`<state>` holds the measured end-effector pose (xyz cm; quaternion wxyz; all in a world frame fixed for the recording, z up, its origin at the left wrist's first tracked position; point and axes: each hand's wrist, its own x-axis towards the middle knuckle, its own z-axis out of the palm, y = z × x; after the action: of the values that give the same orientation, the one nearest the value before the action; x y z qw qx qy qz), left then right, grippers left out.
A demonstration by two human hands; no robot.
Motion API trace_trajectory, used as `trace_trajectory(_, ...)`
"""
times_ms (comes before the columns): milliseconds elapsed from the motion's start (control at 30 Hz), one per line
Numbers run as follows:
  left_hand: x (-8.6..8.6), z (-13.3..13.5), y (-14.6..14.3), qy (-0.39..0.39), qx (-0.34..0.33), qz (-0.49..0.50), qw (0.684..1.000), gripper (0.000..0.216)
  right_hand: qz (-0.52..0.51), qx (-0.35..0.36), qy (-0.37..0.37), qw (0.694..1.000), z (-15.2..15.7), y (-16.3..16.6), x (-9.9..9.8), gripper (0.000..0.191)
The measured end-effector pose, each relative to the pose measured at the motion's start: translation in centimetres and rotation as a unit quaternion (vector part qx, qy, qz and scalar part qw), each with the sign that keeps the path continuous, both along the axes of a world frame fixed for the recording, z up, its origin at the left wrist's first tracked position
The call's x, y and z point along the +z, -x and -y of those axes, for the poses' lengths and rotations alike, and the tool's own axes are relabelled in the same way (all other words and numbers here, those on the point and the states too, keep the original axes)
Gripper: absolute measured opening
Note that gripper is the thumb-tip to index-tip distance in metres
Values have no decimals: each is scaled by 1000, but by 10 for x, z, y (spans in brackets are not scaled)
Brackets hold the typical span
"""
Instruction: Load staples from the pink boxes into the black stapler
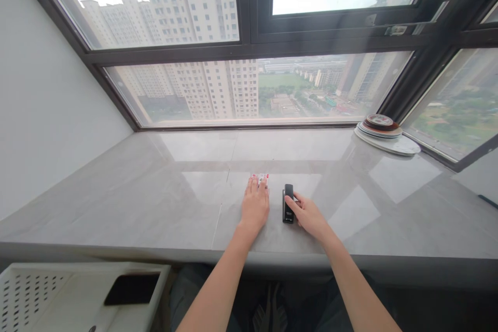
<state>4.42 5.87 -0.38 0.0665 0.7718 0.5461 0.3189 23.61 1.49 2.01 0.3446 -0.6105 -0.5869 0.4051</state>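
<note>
A black stapler lies on the grey ledge with its long side pointing away from me. My right hand grips it from the right, the thumb over its top and the fingers at its side. To the left, my left hand rests palm down with fingers stretched forward. Its fingertips lie on a small red-and-white printed piece, partly covered by them; whether it is a card or a small box I cannot tell. A narrow gap separates the two hands.
A stack of plates stands at the far right by the dark window frame. The glossy tiled ledge ends at a front edge before me. Below left, a white cart holds a dark flat object.
</note>
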Motion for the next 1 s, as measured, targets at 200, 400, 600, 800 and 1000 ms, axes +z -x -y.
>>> trace_trajectory(200, -1, 35, 17, 3, 5, 7, 1000, 47, -101, 62, 46, 992, 2, 27, -9, 69)
trace_trajectory(400, 0, 50, 66, 3, 39, -14, 999, 49, -131, 163, 39, 977, -8, 88, -9, 57)
trace_trajectory(600, -4, 39, 150, -17, 88, -56, 994, 48, -117, 240, 22, 963, -35, 165, -11, 44)
trace_trajectory(800, 0, 28, 198, -19, 86, -79, 993, 47, -115, 251, 19, 961, -51, 213, -14, 37)
trace_trajectory(1000, 4, 25, 201, 0, 116, -98, 988, 49, -114, 220, 5, 969, -50, 222, -20, 48)
